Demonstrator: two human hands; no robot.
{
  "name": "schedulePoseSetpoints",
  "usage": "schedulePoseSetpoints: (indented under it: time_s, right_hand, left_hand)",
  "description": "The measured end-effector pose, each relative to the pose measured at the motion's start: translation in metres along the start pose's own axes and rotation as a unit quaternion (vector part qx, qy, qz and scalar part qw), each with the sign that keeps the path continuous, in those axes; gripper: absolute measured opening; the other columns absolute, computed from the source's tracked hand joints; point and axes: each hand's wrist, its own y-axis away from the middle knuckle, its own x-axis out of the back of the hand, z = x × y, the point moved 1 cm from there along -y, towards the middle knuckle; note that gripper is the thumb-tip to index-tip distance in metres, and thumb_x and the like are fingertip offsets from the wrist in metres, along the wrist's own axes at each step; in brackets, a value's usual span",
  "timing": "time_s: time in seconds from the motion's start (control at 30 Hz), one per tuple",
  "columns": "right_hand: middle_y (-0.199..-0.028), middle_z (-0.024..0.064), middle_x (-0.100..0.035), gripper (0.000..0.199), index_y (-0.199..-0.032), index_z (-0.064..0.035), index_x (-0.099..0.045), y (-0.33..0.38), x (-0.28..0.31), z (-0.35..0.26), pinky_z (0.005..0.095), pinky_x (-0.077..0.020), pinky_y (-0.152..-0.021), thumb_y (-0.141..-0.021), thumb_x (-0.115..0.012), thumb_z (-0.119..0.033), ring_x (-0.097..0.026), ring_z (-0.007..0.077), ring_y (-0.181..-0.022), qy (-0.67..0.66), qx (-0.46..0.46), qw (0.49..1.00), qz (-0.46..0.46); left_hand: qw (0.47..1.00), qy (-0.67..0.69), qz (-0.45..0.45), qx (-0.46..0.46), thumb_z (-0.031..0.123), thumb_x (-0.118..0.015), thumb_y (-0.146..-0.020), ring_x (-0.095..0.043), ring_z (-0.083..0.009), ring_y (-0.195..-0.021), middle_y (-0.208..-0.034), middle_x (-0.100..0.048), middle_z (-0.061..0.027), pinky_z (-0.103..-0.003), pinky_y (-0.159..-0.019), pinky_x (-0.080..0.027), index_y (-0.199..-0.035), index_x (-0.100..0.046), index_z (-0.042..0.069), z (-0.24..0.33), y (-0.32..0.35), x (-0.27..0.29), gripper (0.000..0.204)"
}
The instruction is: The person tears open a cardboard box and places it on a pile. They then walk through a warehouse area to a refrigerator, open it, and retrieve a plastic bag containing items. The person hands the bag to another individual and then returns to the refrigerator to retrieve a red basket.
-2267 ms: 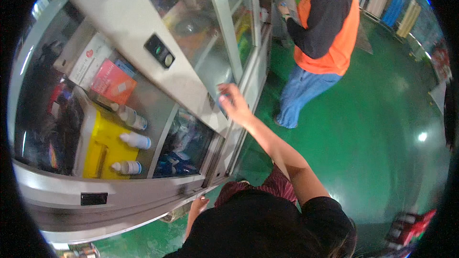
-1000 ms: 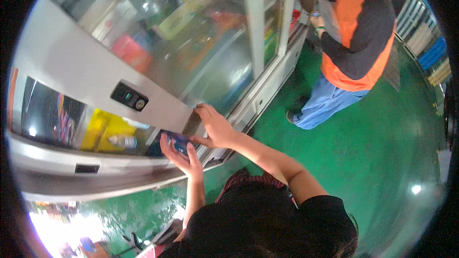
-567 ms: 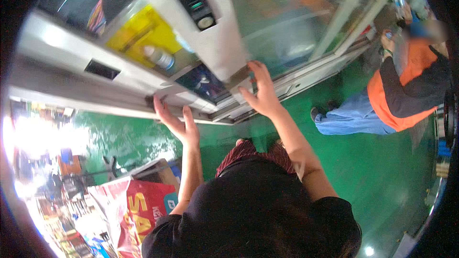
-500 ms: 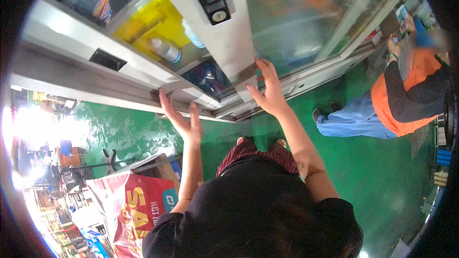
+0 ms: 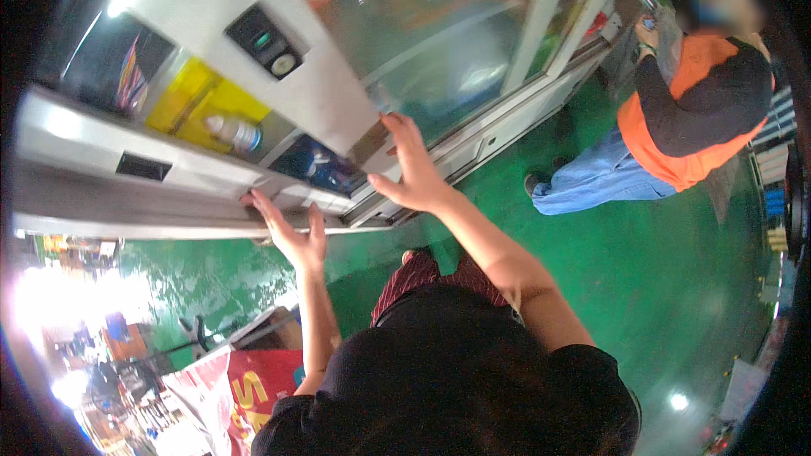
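The cabinet's sliding glass door (image 5: 452, 63) stood partway across, its white stile (image 5: 325, 105) bearing a lock plate (image 5: 264, 40); a yellow container (image 5: 198, 100) and bottle (image 5: 240, 133) showed left of it, not covered over. The right hand (image 5: 414, 176) had parted fingers at the stile's lower end. The left hand (image 5: 296, 241), fingers spread, gripped nothing beside the lower rail (image 5: 160, 203). Whether anything was locked could not be told.

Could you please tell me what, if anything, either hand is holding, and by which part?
Nothing is clearly gripped: the open right hand is at the lower end of the pale door frame, the open left hand at the cabinet's lower rail.
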Motion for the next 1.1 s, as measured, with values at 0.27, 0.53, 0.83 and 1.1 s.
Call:
schedulePoseSetpoints:
  time_s: [0.27, 0.53, 0.83, 1.1]
  right_hand:
    - [-0.126, 0.0223, -0.021, 0.081, -0.128, -0.0015, -0.016, 0.005, -0.005, -0.005, 0.0392, -0.0357, -0.089, -0.065, -0.064, -0.017, -0.025, 0.0369, -0.116, -0.001, -0.011, 1.0, 0.004]
    - [-0.125, 0.0238, -0.023, 0.081, -0.127, -0.0003, -0.018, 0.002, -0.007, -0.004, 0.0422, -0.0238, -0.097, -0.062, -0.064, -0.016, -0.024, 0.0391, -0.116, -0.015, -0.01, 1.0, -0.012]
    - [-0.126, 0.0227, -0.023, 0.079, -0.128, 0.0003, -0.017, 0.005, -0.005, -0.002, 0.0414, -0.0241, -0.097, -0.065, -0.062, -0.014, -0.026, 0.038, -0.115, -0.018, 0.002, 1.0, 0.001]
    - [-0.131, 0.021, -0.02, 0.082, -0.131, -0.0012, -0.012, 0.011, 0.004, -0.006, 0.0408, -0.0239, -0.098, -0.067, -0.062, -0.013, -0.023, 0.0367, -0.118, -0.006, 0.002, 0.999, -0.042]
  left_hand:
    - [0.999, -0.01, 0.021, -0.024, 0.012, -0.06, -0.065, -0.011, -0.0379, -0.126, -0.136, -0.009, -0.0249, -0.047, -0.098, -0.02, -0.113, -0.052, 0.008, -0.005, 0.002, -0.009, 0.049]
    - [0.997, -0.028, 0.031, -0.06, 0.011, -0.059, -0.068, -0.007, -0.0388, -0.126, -0.136, -0.007, -0.0255, -0.048, -0.098, -0.019, -0.103, -0.058, 0.009, -0.014, 0.002, -0.011, 0.034]
    - [0.996, -0.069, 0.042, -0.046, 0.007, -0.058, -0.069, -0.009, -0.0398, -0.126, -0.136, -0.007, -0.0245, -0.047, -0.098, -0.02, -0.1, -0.059, 0.01, -0.012, 0.001, -0.017, 0.031]
    - [0.995, -0.069, 0.049, -0.06, 0.007, -0.057, -0.072, -0.005, -0.0411, -0.126, -0.136, -0.004, -0.0245, -0.052, -0.099, -0.015, -0.099, -0.057, 0.008, -0.008, 0.001, -0.017, 0.027]
